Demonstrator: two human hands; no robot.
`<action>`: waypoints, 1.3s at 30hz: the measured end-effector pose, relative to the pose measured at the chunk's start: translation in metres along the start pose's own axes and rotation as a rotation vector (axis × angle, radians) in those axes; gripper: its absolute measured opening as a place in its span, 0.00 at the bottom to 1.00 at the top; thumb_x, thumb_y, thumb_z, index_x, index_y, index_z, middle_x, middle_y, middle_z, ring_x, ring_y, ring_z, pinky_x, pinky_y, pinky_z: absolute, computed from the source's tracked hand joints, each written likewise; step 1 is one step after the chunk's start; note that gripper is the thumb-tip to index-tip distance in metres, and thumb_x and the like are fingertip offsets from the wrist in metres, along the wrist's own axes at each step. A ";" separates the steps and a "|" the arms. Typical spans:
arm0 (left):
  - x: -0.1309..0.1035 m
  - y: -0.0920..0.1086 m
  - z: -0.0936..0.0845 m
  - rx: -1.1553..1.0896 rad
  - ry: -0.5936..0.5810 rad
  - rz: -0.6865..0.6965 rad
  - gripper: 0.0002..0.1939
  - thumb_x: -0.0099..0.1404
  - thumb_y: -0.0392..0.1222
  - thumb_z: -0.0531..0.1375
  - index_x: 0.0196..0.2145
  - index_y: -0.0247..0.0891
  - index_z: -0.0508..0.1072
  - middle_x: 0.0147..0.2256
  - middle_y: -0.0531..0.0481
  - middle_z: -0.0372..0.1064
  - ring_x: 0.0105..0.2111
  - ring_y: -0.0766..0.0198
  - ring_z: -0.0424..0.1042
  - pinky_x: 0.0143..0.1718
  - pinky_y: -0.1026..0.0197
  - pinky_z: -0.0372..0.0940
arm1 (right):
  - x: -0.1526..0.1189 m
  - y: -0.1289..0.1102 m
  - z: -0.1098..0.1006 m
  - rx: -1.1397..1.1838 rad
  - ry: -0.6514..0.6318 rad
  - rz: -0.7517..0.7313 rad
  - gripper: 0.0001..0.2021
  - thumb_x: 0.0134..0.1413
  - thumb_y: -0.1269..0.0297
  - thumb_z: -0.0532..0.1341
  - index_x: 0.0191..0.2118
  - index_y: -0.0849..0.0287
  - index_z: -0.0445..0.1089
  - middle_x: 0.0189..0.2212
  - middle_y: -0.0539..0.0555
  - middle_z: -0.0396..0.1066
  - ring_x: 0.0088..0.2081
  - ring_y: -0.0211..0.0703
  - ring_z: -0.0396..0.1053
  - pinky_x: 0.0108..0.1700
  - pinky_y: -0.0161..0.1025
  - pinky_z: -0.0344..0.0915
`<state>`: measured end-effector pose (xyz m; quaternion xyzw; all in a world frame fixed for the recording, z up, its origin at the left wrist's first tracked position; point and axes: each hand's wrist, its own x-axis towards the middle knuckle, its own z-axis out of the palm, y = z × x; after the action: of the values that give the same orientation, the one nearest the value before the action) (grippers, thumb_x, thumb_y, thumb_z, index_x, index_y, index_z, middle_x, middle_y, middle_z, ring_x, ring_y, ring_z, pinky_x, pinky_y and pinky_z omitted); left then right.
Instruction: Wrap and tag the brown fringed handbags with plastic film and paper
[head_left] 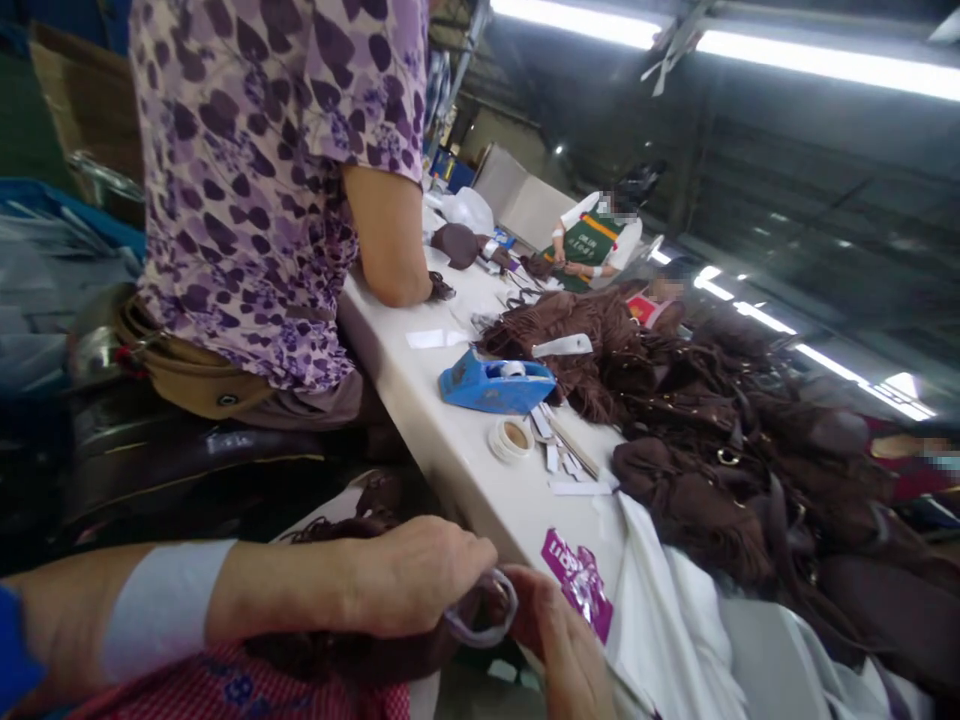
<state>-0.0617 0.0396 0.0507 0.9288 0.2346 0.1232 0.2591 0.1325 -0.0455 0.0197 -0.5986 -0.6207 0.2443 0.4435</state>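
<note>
My left hand (424, 575) reaches in from the left, a white band round its forearm, its fingers closed in a pinch. Between my hands stands a pale, shiny ring (480, 637), which looks wrapped in film. From the right side, my right hand (559, 635) curls its fingers against the ring; its fingertips are partly hidden. Below and behind my left hand, a dark brown bag-like piece (420, 655) with fringe lies over my lap, against red checked cloth (337, 700). Whether the ring is fixed to the brown piece I cannot tell.
On the white table (420, 390) are a blue tape dispenser (495, 385), a tape roll (511, 438), paper strips and a purple wrapper (577, 580). Brown fringed bags (690, 400) heap on the right. A co-worker in a purple patterned shirt (255, 180) sits close on the left.
</note>
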 end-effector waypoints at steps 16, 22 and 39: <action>-0.005 0.013 0.021 0.253 0.039 0.153 0.10 0.71 0.29 0.47 0.43 0.34 0.66 0.32 0.45 0.74 0.28 0.57 0.72 0.30 0.58 0.65 | -0.024 0.007 0.009 -0.982 -0.096 -0.630 0.18 0.69 0.70 0.45 0.48 0.67 0.72 0.36 0.63 0.81 0.29 0.46 0.80 0.29 0.34 0.76; -0.009 0.021 0.022 0.064 -0.076 -0.054 0.15 0.66 0.28 0.51 0.50 0.33 0.64 0.40 0.39 0.75 0.37 0.52 0.75 0.40 0.54 0.68 | -0.020 0.005 0.011 -0.997 -0.005 -0.670 0.21 0.67 0.76 0.42 0.46 0.66 0.72 0.32 0.59 0.80 0.26 0.42 0.79 0.28 0.31 0.74; 0.036 -0.037 0.017 -1.512 -0.557 -0.304 0.21 0.44 0.52 0.76 0.32 0.38 0.79 0.24 0.56 0.69 0.24 0.66 0.65 0.31 0.63 0.64 | -0.001 0.000 -0.004 -0.807 0.297 -0.898 0.14 0.66 0.79 0.53 0.47 0.66 0.75 0.40 0.62 0.82 0.46 0.44 0.79 0.63 0.42 0.66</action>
<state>-0.0385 0.0784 0.0199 0.4580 0.1386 -0.0236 0.8778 0.1356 -0.0475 0.0214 -0.4270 -0.7872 -0.3059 0.3232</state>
